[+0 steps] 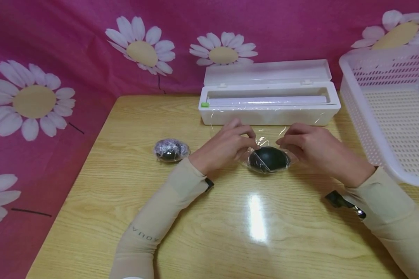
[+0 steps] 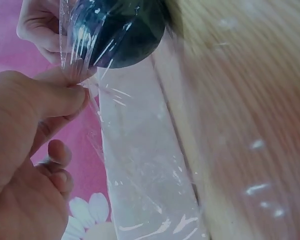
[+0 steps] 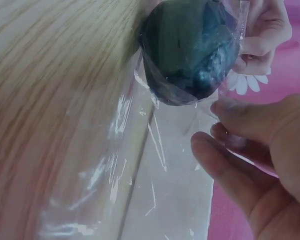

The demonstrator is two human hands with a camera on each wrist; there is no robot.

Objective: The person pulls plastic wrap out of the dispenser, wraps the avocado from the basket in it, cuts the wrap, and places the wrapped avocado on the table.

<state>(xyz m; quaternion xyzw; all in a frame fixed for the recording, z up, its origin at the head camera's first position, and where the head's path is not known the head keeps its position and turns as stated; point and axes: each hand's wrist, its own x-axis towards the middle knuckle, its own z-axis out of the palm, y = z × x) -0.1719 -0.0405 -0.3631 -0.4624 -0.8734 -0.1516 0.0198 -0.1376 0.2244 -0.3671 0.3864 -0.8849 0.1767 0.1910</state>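
A smooth, dark oval object (image 1: 270, 159) lies on the table between the two hands, with clear cling film (image 1: 262, 141) around it. My left hand (image 1: 230, 145) is at its left side, where thumb and forefinger pinch the film, as the left wrist view shows. At the opposite side my right hand (image 1: 312, 149) pinches film between thumb and fingertips close to the dark object (image 3: 187, 55). Film stretches from the object toward the white box (image 1: 269, 116), creased and shiny in both wrist views. To the left lies another dark oval object (image 1: 171, 150), wrapped in crumpled film.
Behind the hands the white box's lid (image 1: 267, 73) stands raised, with a film roll (image 1: 265, 101) inside and a green tab (image 1: 205, 105) at its left end. A white perforated basket (image 1: 370, 139) stands at right. Pink flowered cloth (image 1: 181, 23) hangs behind the wooden table (image 1: 213, 232).
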